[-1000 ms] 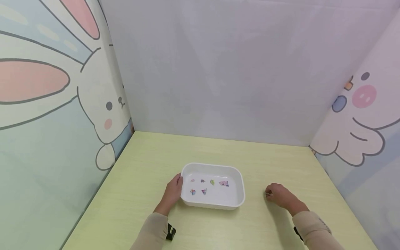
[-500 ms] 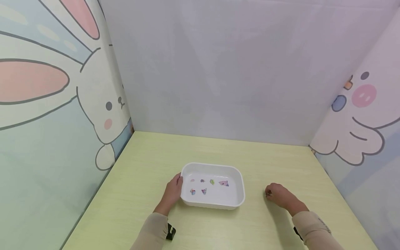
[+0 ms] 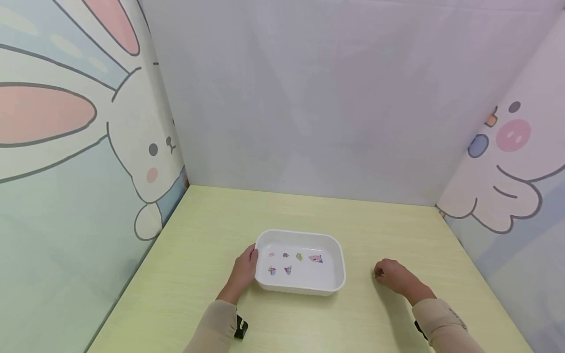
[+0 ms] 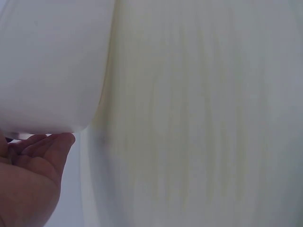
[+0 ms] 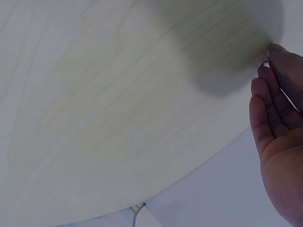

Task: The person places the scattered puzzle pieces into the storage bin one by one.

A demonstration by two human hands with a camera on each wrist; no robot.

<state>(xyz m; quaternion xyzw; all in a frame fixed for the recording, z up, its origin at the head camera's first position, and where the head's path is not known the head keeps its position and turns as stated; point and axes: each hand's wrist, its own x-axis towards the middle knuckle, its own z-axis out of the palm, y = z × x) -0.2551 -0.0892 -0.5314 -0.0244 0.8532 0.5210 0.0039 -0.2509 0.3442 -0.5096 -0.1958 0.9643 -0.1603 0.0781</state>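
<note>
My left hand (image 3: 243,272) grips the left end of a white rectangular tray (image 3: 304,290), thumb at the rim. In the left wrist view, the fingers (image 4: 56,153) lie against the tray's outer wall (image 4: 52,71). Several small, colourful flat cut-outs like stickers lie in the tray in two rows, among them a pink one (image 3: 316,259) and a green one (image 3: 299,257). Right of the tray, my right hand (image 3: 397,277) is held over the table. Its thumb and forefinger pinch a small sticker-like piece (image 5: 264,62), mostly hidden by the fingertips.
The pale yellow-green table (image 3: 229,211) reaches back to a plain grey-white curtain (image 3: 309,98). Cartoon-printed panels stand at both sides, a rabbit (image 3: 145,122) on the left and a pig-like figure (image 3: 514,162) on the right.
</note>
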